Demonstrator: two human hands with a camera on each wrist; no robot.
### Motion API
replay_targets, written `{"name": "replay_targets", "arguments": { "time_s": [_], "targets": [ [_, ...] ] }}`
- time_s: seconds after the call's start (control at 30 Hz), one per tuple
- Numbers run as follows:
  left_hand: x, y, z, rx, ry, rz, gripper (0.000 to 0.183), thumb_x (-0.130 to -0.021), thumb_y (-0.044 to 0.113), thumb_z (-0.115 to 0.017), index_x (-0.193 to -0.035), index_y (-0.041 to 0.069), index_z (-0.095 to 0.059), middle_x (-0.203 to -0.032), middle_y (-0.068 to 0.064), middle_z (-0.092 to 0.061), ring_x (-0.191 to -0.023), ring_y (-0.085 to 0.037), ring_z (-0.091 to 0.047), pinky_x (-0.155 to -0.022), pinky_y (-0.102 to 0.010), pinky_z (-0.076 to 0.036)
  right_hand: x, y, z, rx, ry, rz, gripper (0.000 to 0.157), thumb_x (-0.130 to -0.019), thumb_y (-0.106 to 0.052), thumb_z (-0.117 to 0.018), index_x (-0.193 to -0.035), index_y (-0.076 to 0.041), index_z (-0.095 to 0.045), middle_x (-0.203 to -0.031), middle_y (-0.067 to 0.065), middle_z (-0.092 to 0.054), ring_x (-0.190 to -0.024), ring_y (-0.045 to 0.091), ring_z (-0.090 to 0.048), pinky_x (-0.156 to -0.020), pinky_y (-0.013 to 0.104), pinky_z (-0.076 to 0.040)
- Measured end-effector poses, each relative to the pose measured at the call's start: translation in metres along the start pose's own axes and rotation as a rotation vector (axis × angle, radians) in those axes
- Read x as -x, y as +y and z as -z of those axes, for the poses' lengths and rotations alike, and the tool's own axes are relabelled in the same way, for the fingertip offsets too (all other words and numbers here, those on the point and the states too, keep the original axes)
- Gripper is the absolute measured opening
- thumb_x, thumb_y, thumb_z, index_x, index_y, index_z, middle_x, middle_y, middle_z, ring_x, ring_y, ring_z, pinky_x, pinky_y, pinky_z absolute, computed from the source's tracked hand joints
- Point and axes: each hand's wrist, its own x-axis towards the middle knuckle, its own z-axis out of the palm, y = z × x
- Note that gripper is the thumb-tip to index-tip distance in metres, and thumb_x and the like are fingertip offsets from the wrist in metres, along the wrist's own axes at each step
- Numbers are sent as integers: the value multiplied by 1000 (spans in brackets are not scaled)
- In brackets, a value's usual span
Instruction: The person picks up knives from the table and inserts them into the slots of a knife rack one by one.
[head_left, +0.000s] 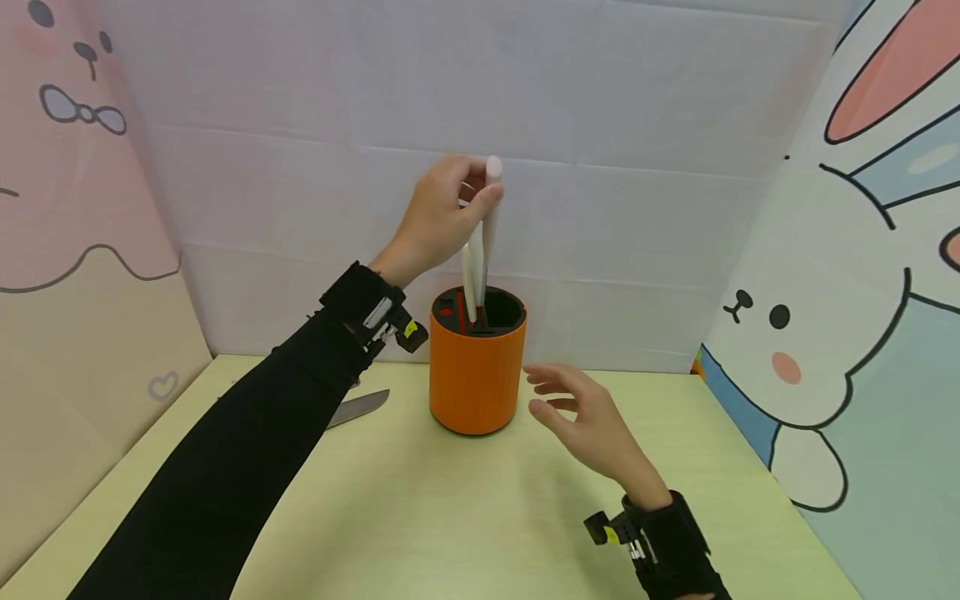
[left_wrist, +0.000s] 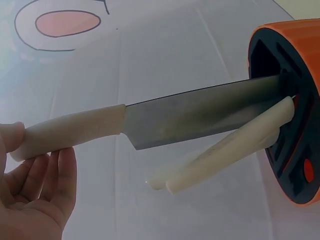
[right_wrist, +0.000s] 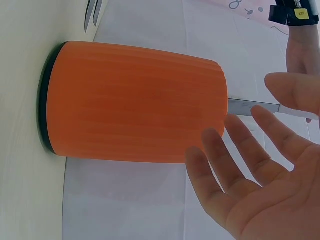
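Note:
My left hand (head_left: 442, 212) pinches the end of a kitchen knife's pale handle (left_wrist: 75, 130) between thumb and fingers. The wide blade (left_wrist: 200, 110) of that knife runs down into a slot in the black top of an orange knife block (head_left: 477, 379), its tip hidden inside. Two more pale handles (left_wrist: 230, 145) stick out of the same top beside the blade. Low at the block's right side is my right hand (head_left: 592, 425), fingers spread and relaxed with nothing in them. In the right wrist view its fingertips (right_wrist: 232, 122) overlap the block's upper edge.
A loose knife blade (head_left: 360, 407) lies on the pale yellow table (head_left: 420, 508) left of the block, partly behind my left sleeve. White cloth (head_left: 637, 208) hangs right behind the block. Panels with cartoon animals (head_left: 810, 350) stand on both sides.

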Motion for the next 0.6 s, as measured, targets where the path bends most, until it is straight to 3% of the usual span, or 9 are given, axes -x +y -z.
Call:
{"name": "replay_targets", "arguments": {
  "time_s": [0.33,0.6],
  "targets": [
    [11,-13,-8,-3,-26,45,24,-98,29,-56,-113,11,-57,-101,2,-52,-89,-7,-51,-78,-21,-47,-1,-1,-1,4,-2,0,39,-93,-20,-65,-131,-21,-54,-121,-5,-57,-105,14,-56,-86,37,-53],
    [18,-23,-17,8,-44,53,22,-98,26,-56,-113,9,-57,-101,0,-52,-89,-10,-51,-79,-23,-47,-1,-3,-4,14,-1,1,40,-93,-18,-65,-131,-15,-54,-121,-5,-57,-105,16,-57,-85,33,-53]
  ]
}}
